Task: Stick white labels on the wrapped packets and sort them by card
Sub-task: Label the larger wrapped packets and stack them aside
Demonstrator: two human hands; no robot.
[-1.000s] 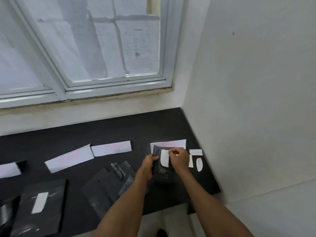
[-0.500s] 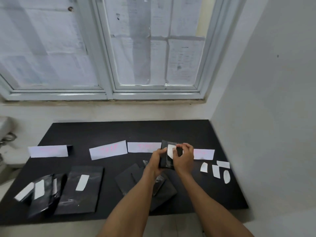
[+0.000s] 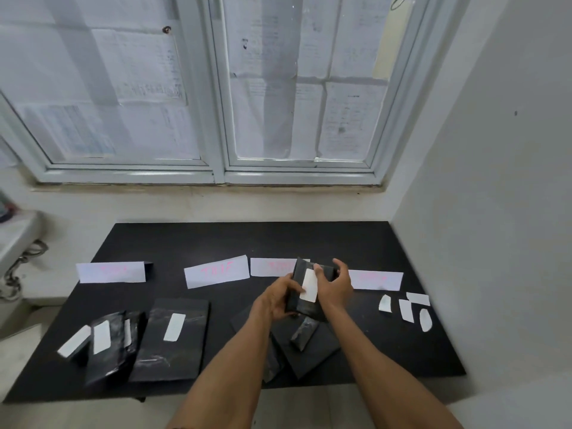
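Note:
My left hand (image 3: 280, 297) grips a black wrapped packet (image 3: 301, 305) by its left edge and holds it above the black table (image 3: 247, 239). A white label (image 3: 309, 286) sits on the packet's face. My right hand (image 3: 332, 286) rests against the packet's right side, thumb on the label's top, fingers spread. Several white cards with pink writing lie in a row: the far-left card (image 3: 111, 271), a second card (image 3: 216, 270), a third card (image 3: 269, 266) partly behind the packet, and the right card (image 3: 376, 279). Loose white labels (image 3: 405, 309) lie at the right.
Labelled black packets (image 3: 173, 339) lie in a group at the front left. More unlabelled black packets (image 3: 305, 335) are piled under my forearms. A white wall closes the right side, a window the back. A grey ledge (image 3: 15, 236) stands left of the table.
The view has swung left and widened over the whole table. The packet has stayed lifted between my hands, and my right hand's fingers have spread open while the thumb stays on the label.

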